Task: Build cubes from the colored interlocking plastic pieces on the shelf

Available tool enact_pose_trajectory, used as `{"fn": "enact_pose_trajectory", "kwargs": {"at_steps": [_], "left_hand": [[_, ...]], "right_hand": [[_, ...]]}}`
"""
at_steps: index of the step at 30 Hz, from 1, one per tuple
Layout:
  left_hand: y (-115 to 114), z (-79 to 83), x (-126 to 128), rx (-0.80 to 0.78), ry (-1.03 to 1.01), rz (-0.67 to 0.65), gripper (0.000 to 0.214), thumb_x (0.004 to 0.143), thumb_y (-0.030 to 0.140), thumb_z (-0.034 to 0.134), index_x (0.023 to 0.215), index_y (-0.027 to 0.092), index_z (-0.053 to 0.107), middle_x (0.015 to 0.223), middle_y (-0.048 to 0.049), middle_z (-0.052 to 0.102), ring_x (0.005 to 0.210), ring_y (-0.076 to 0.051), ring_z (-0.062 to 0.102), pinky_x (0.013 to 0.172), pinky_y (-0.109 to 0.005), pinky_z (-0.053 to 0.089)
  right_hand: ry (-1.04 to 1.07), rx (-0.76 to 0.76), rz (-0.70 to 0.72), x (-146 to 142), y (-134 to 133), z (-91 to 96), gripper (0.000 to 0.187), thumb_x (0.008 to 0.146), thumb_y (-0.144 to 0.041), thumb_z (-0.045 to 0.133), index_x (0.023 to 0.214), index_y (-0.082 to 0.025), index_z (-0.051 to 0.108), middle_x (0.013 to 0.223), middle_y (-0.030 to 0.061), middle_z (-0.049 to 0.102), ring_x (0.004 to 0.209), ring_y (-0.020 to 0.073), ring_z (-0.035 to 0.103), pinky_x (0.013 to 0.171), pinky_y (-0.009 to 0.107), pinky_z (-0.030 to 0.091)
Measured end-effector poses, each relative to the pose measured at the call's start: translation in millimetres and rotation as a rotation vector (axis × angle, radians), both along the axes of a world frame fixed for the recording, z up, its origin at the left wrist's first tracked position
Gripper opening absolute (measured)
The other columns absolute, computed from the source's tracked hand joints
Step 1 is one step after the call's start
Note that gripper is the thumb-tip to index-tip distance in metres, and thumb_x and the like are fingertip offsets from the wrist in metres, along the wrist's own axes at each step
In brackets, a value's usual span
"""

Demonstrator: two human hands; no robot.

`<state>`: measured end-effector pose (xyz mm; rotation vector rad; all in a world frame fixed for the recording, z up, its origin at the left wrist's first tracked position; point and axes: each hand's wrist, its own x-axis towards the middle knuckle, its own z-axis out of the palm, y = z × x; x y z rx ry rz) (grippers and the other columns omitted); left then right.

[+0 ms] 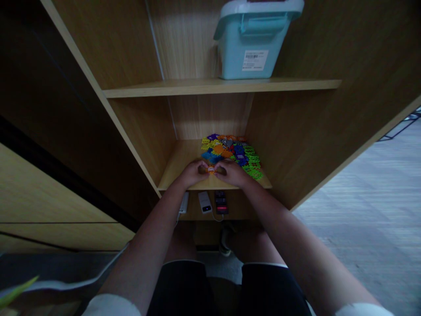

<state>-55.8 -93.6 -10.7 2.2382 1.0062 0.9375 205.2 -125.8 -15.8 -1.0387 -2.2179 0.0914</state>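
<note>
Between my two hands is a small orange piece with a pale striped patch (211, 169), just above the front of the middle shelf (179, 164). My left hand (194, 172) pinches its left side with thumb and fingertips. From the right, my right hand (232, 172) grips the other side in the same way. Right behind my hands lies a pile of flat, toothed plastic pieces, with yellow ones (208, 144), orange ones (221, 150), blue ones (239, 151) and green ones (252, 163). My fingers partly cover the held piece, so its full outline is hidden.
A light blue lidded bin (253, 44) stands on the upper shelf (197, 86). Below the middle shelf lie a white power bank (204, 202), a phone with a lit screen (221, 203) and another white device (184, 202), with cables. Cabinet walls (296, 145) stand on both sides.
</note>
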Motion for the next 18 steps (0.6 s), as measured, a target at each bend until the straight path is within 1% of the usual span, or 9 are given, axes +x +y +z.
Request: {"fn": "enact_pose_trajectory", "kwargs": {"at_steps": [3, 7, 10, 12, 14, 16, 18], "left_hand": [[-1.3, 1.2, 0.3, -0.003, 0.002, 0.012, 0.027, 0.076, 0.03, 0.085, 0.1, 0.023, 0.074, 0.105, -0.0037, 0.08, 0.103, -0.025, 0.073, 0.1, -0.039, 0.056], [-4.1, 4.4, 0.3, -0.009, 0.025, 0.006, 0.026, 0.078, 0.031, 0.083, 0.1, 0.023, 0.074, 0.105, -0.003, 0.08, 0.103, -0.024, 0.072, 0.099, -0.039, 0.056], [-5.5, 6.1, 0.6, -0.011, 0.048, 0.022, 0.025, 0.078, 0.031, 0.083, 0.101, 0.023, 0.073, 0.105, -0.0026, 0.079, 0.102, -0.024, 0.072, 0.099, -0.039, 0.057], [-5.9, 6.3, 1.0, -0.011, 0.051, 0.035, 0.026, 0.077, 0.03, 0.083, 0.1, 0.024, 0.073, 0.106, -0.0025, 0.08, 0.103, -0.024, 0.073, 0.099, -0.039, 0.057], [-5.9, 6.0, 1.3, -0.01, 0.046, 0.04, 0.027, 0.077, 0.03, 0.083, 0.101, 0.024, 0.073, 0.108, -0.0029, 0.08, 0.104, -0.025, 0.073, 0.099, -0.039, 0.058], [-5.7, 5.4, 1.6, -0.008, 0.047, 0.031, 0.026, 0.078, 0.031, 0.082, 0.102, 0.024, 0.073, 0.11, -0.0035, 0.08, 0.106, -0.025, 0.073, 0.1, -0.04, 0.057], [-5.7, 4.8, 1.8, -0.005, 0.05, 0.026, 0.025, 0.08, 0.031, 0.082, 0.101, 0.024, 0.072, 0.11, -0.0037, 0.08, 0.107, -0.025, 0.073, 0.101, -0.04, 0.057]], "right_hand": [[-0.002, -0.009, 0.002, -0.2, -0.5, 0.5, 0.014, 0.092, -0.024, 0.082, 0.105, -0.027, 0.075, 0.105, 0.0042, 0.082, 0.107, 0.0267, 0.071, 0.098, 0.039, 0.053], [-0.035, -0.033, -0.028, -0.8, -3.2, 3.0, 0.013, 0.096, -0.031, 0.079, 0.108, -0.025, 0.076, 0.108, 0.0051, 0.081, 0.109, 0.0265, 0.069, 0.1, 0.039, 0.052], [-0.04, -0.019, -0.07, -1.3, -6.1, 7.0, 0.019, 0.102, -0.04, 0.073, 0.112, -0.025, 0.076, 0.119, 0.0078, 0.079, 0.117, 0.0273, 0.068, 0.107, 0.041, 0.05], [-0.046, 0.01, -0.177, -2.2, -7.6, 9.6, 0.027, 0.107, -0.045, 0.064, 0.117, -0.023, 0.076, 0.132, 0.0117, 0.076, 0.126, 0.03, 0.064, 0.114, 0.044, 0.047], [-0.076, 0.018, -0.333, -3.8, -8.2, 11.0, 0.038, 0.11, -0.049, 0.056, 0.126, -0.019, 0.075, 0.145, 0.0163, 0.07, 0.136, 0.034, 0.059, 0.119, 0.048, 0.043], [-0.132, -0.015, -0.461, -6.0, -8.2, 11.1, 0.049, 0.111, -0.052, 0.051, 0.137, -0.015, 0.071, 0.155, 0.0202, 0.064, 0.143, 0.0378, 0.053, 0.123, 0.052, 0.038], [-0.193, -0.065, -0.539, -8.4, -8.0, 10.6, 0.058, 0.112, -0.054, 0.047, 0.145, -0.011, 0.067, 0.161, 0.0221, 0.06, 0.149, 0.04, 0.048, 0.126, 0.054, 0.034]]}}
